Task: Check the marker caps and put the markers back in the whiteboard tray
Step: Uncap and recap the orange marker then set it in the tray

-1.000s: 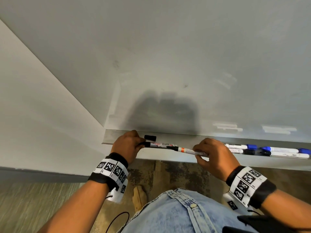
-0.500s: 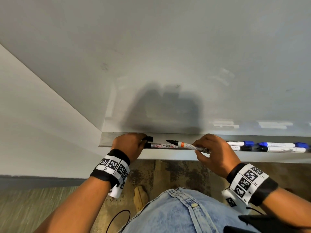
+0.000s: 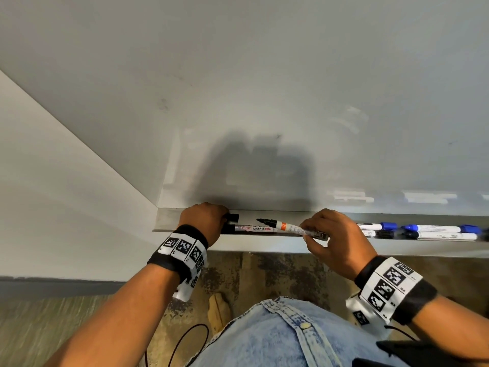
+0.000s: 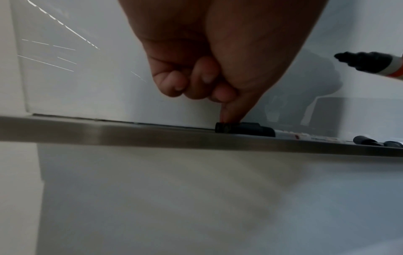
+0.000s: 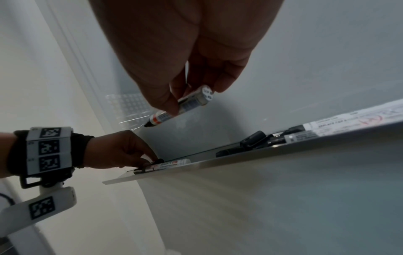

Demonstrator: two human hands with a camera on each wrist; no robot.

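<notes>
The metal whiteboard tray (image 3: 264, 246) runs along the board's lower edge. At its left end lies a loose black cap (image 3: 234, 216), and my left hand (image 3: 225, 216) pinches that cap's left end with its fingertips (image 4: 229, 117), the other fingers curled. In front of the cap a capped black marker (image 3: 254, 228) lies in the tray. My right hand (image 3: 307, 230) grips the rear of an uncapped marker (image 3: 287, 227) with an orange band. It holds the marker just above the tray, bare black tip (image 4: 342, 56) pointing left; the right wrist view shows this marker (image 5: 185, 105) too.
Further right in the tray lie two blue-capped markers (image 3: 434, 229) and a black-capped one (image 3: 383, 234). The whiteboard (image 3: 264, 102) rises behind the tray, with a plain wall (image 3: 53, 181) to its left. Below are the floor and my denim shirt (image 3: 277, 335).
My left hand left the capped marker's end and went back to the loose cap. My right hand lifted the uncapped marker off the tray marker, its tip now free above the tray.
</notes>
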